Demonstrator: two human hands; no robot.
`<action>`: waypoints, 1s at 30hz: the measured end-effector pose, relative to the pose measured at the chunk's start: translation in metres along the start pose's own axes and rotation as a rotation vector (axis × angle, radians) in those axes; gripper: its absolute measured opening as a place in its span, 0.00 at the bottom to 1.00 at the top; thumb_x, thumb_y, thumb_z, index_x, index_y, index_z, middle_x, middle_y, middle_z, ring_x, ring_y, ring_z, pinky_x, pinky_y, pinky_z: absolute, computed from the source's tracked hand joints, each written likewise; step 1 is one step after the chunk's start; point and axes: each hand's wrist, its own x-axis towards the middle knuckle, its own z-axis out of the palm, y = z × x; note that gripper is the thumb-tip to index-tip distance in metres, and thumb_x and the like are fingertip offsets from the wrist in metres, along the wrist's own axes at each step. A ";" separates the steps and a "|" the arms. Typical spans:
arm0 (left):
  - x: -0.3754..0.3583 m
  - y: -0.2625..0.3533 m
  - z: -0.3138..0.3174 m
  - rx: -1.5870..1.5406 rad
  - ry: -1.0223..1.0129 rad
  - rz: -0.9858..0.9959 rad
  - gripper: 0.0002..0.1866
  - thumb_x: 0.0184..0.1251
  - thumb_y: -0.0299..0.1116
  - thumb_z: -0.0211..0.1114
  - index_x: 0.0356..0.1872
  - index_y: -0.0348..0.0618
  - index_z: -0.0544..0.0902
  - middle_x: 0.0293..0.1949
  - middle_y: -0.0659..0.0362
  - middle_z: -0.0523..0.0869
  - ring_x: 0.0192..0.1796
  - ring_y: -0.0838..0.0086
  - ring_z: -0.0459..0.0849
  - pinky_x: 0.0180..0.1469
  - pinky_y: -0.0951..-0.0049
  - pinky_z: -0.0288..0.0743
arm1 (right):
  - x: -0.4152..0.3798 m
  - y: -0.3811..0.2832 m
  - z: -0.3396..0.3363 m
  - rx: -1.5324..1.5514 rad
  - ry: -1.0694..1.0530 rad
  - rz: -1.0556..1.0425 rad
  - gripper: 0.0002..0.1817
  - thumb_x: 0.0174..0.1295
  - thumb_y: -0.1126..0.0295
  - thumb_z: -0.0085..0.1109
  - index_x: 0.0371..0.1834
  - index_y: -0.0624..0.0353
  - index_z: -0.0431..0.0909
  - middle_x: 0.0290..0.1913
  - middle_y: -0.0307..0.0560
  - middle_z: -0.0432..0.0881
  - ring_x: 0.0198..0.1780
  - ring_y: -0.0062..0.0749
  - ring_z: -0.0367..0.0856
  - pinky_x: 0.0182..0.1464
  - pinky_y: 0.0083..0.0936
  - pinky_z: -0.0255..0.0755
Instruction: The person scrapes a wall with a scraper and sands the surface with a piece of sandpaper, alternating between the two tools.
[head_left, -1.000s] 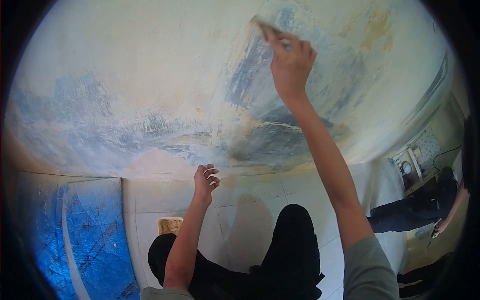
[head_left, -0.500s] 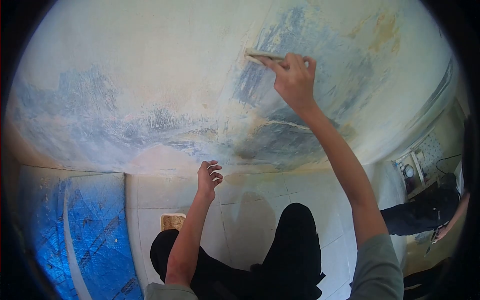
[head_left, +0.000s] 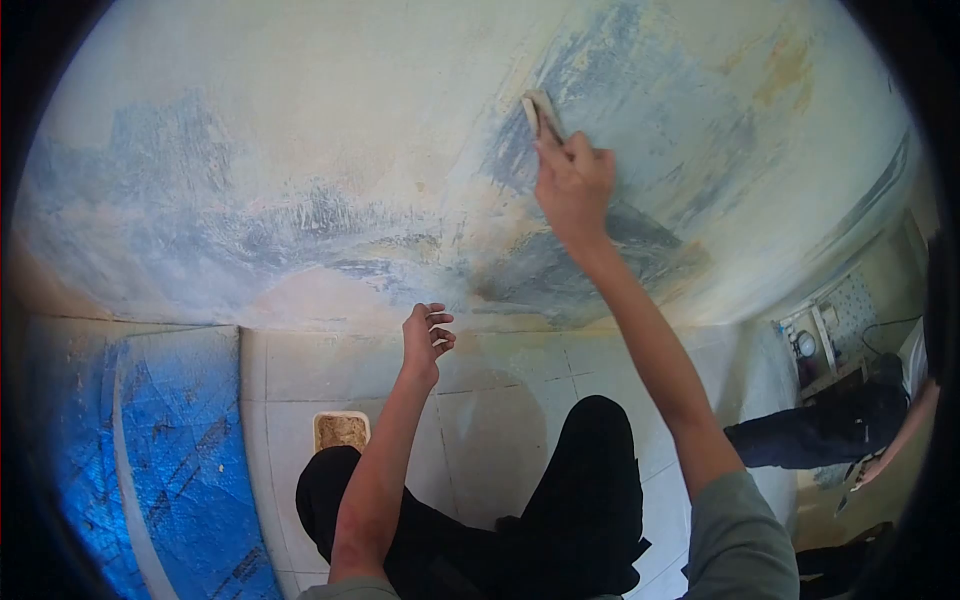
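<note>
My right hand (head_left: 575, 185) is up at the wall, its fingers closed around a flat, pale folded pad (head_left: 542, 112), perhaps sandpaper. The pad's edge lies at the wall (head_left: 330, 110) beside a grey-blue worn patch (head_left: 515, 150). Lower and to the left, my left hand (head_left: 427, 335) hangs in front of the foot of the wall with loosely curled, parted fingers and nothing in them. Patches of grey, blue and ochre show through the cream surface around the pad.
A shallow tub (head_left: 340, 430) with brown, crusty contents sits on the tiled floor (head_left: 490, 400) by my left knee. Blue sheeting (head_left: 190, 450) lies at the left. At the right, another person (head_left: 830, 425) is beside a shelf holding a round gauge (head_left: 804, 344).
My right hand has shifted a little down and turned, so the pad now points more upright than sideways. My left hand keeps nearly the same pose; the view has tilted slightly.
</note>
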 end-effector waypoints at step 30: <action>0.004 0.015 0.009 -0.060 0.005 0.033 0.17 0.64 0.42 0.47 0.48 0.43 0.72 0.38 0.60 0.76 0.29 0.74 0.72 0.33 0.73 0.68 | 0.058 0.022 0.003 0.050 0.238 0.329 0.04 0.59 0.69 0.60 0.35 0.53 0.82 0.28 0.43 0.75 0.22 0.38 0.78 0.22 0.32 0.70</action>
